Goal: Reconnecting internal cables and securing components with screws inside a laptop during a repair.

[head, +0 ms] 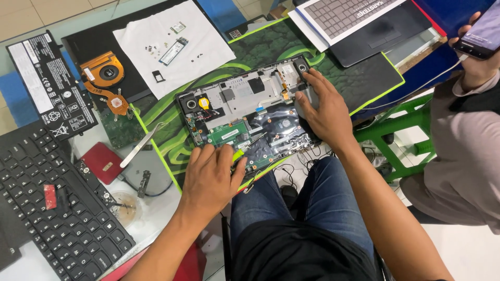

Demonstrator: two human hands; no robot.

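You worked at a crowded bench covered by a black and green patterned mat (364, 78), with pale floor tiles showing at the top left and a green stool frame (403, 130) standing beside your right knee. On the mat lay an opened laptop chassis (245, 112), its underside up and its boards bare, tilted so that its near edge hung over the bench edge above your lap.

Your left hand (211, 179) lay flat, fingers together, pressing on the near left part of the chassis by the green circuit board (229, 134). Your right hand (325, 112) lay spread over the right end, fingers splayed and resting on the frame; neither hand gripped anything that you could lift.

Behind the chassis a white sheet of paper (208, 52) served as a tray of sorts: on it sat small screws (152, 49), a narrow memory card module (173, 51) and a smaller card (178, 27). Left of the paper a copper fan and heat pipe (107, 75) rested on a dark cover. A flat black battery (49, 83) lay at the far left, a loose black keyboard (62, 208) nearer you, a red case (107, 162) just beside it and metal tweezers (139, 145) close by.

Another laptop (359, 21) sat at the top right. A second person's hand (476, 52) held a phone (482, 31) at the right edge.
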